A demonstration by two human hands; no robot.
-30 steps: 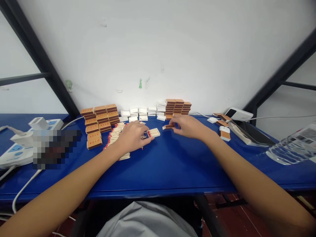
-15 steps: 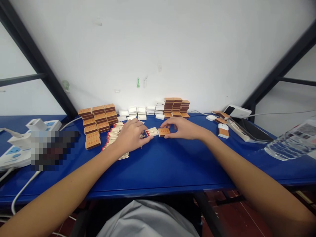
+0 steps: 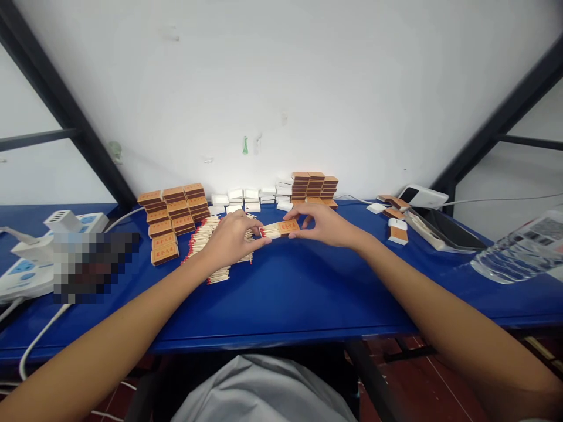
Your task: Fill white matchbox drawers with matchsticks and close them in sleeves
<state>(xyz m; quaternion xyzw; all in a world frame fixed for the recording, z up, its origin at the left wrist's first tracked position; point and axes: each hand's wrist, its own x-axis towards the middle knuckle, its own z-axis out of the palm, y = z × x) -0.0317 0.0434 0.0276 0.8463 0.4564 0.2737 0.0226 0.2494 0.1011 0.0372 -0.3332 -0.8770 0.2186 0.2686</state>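
Between thumb and fingers, my left hand (image 3: pixel 235 234) grips the left end of a white matchbox tray (image 3: pixel 269 231) filled with red-tipped matches. My right hand (image 3: pixel 319 224) pinches an orange-brown matchbox sleeve (image 3: pixel 289 227) by its right end. The tray's right end sits at the sleeve's opening, partly inside it, and most of the matches still show. Under and beside my left hand lies a wide heap of loose matches (image 3: pixel 200 240), partly hidden by that hand.
Stacked matchboxes (image 3: pixel 178 211) stand at the back left. White trays (image 3: pixel 251 196) and stacked sleeves (image 3: pixel 308 187) line the wall. To the right are loose sleeves (image 3: pixel 398 232), a phone (image 3: pixel 453 228) and a plastic bottle (image 3: pixel 523 246). A power strip (image 3: pixel 26 269) lies on the left.
The tray and the sleeve have come together; a gap edge between them has closed and the tray's end now enters the sleeve. My right hand has moved slightly left.
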